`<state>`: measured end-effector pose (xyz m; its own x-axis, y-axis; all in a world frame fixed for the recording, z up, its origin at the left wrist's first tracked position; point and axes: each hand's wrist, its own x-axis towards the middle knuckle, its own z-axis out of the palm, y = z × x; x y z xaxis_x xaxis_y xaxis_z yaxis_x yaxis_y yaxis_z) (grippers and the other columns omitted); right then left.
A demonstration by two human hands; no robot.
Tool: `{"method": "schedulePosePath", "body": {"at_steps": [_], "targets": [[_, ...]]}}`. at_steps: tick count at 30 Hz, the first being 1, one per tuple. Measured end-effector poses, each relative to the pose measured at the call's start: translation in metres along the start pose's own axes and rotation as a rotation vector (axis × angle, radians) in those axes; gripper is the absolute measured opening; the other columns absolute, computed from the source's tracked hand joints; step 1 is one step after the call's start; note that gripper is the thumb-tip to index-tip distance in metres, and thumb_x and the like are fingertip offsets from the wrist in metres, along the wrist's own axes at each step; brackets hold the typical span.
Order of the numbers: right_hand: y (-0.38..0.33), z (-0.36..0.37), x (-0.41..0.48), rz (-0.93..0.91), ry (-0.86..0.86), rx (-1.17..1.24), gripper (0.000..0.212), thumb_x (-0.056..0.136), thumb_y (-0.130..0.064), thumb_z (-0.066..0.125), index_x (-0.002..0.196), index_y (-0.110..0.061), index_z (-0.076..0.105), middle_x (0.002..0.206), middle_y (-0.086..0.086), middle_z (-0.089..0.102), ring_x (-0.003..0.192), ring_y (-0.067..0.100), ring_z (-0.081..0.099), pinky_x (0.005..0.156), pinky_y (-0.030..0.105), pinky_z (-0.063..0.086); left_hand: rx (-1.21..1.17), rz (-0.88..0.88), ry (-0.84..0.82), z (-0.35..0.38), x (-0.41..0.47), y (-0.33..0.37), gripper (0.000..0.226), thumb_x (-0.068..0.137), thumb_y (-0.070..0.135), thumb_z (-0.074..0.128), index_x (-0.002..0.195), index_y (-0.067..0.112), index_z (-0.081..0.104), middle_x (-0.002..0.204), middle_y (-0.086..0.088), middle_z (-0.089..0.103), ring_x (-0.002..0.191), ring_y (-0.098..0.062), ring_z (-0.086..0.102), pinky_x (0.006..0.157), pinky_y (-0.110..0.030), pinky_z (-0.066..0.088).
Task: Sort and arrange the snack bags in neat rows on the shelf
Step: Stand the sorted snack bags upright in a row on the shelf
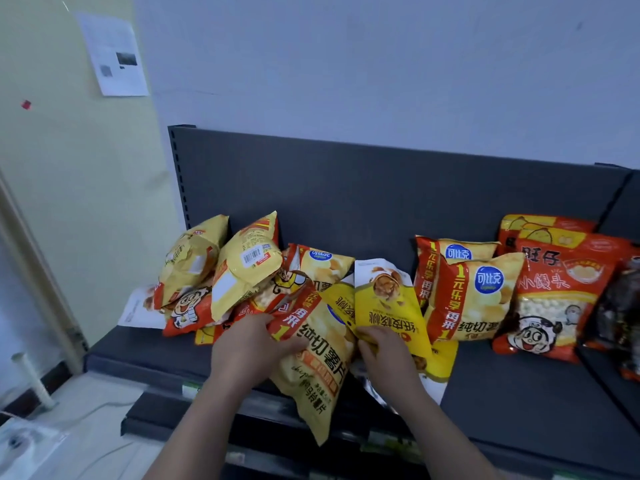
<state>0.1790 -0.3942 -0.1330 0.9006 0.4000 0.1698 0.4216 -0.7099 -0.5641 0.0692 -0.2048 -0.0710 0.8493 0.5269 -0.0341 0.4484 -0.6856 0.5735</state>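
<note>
A jumbled pile of yellow and red snack bags (242, 275) lies on the left half of the dark shelf (512, 386). My left hand (252, 344) grips a large yellow chip bag (318, 368) that hangs over the shelf's front edge. My right hand (384, 348) holds the lower edge of a yellow walnut bag (384, 306) standing in the middle. To the right, two yellow chip bags (471, 299) stand one behind the other. Beside them stand red bags with a cartoon face (554, 299), also one behind the other.
A dark bag (620, 306) sits at the far right edge. The shelf's grey back panel (346, 195) rises behind the bags. A lower shelf edge with price tags (381, 441) sits below. A paper sheet (114, 53) hangs on the left wall. Cables lie on the floor (90, 417).
</note>
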Motion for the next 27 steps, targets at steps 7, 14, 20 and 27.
{"method": "schedulePosePath", "body": {"at_steps": [7, 14, 20, 27], "targets": [[-0.001, 0.002, -0.001, 0.039, 0.023, 0.051, 0.029, 0.1, -0.021, 0.047, 0.124, -0.016, 0.065, 0.124, 0.001, 0.061, 0.115, 0.02, 0.053, 0.088, 0.029, 0.043, -0.11, 0.036, 0.04, -0.049, -0.031, -0.02, 0.043, 0.061, 0.068, 0.076, 0.086, 0.035, 0.064, 0.076, 0.019, 0.07, 0.068, 0.002, 0.066, 0.062, -0.029, 0.058], [-0.011, -0.011, -0.015, 0.027, 0.145, 0.311, 0.037, 0.101, -0.035, 0.044, 0.09, -0.008, 0.067, 0.08, 0.006, 0.064, 0.074, 0.019, 0.055, 0.062, 0.034, 0.037, -0.37, 0.131, 0.15, -0.05, -0.04, -0.017, 0.06, 0.05, 0.077, 0.068, 0.094, 0.037, 0.066, 0.081, 0.019, 0.071, 0.073, -0.002, 0.069, 0.066, -0.038, 0.06], [-0.012, -0.057, -0.045, 0.038, 0.147, 0.711, 0.048, 0.086, -0.052, 0.049, 0.11, -0.015, 0.067, 0.101, -0.006, 0.071, 0.094, 0.007, 0.066, 0.073, 0.023, 0.052, -0.45, 0.269, 0.205, 0.002, -0.041, 0.035, 0.083, 0.057, 0.078, 0.06, 0.127, 0.033, 0.056, 0.098, 0.023, 0.06, 0.09, -0.003, 0.062, 0.08, -0.035, 0.056], [0.051, -0.11, -0.064, 0.095, 0.338, 0.605, 0.048, 0.081, -0.048, 0.07, 0.122, -0.028, 0.058, 0.108, -0.015, 0.069, 0.098, 0.0, 0.066, 0.081, 0.032, 0.057, -0.709, 0.409, -0.066, 0.08, -0.04, 0.109, 0.056, 0.078, 0.067, 0.058, 0.128, 0.042, 0.055, 0.105, 0.022, 0.067, 0.095, 0.003, 0.064, 0.084, -0.035, 0.058]]}}
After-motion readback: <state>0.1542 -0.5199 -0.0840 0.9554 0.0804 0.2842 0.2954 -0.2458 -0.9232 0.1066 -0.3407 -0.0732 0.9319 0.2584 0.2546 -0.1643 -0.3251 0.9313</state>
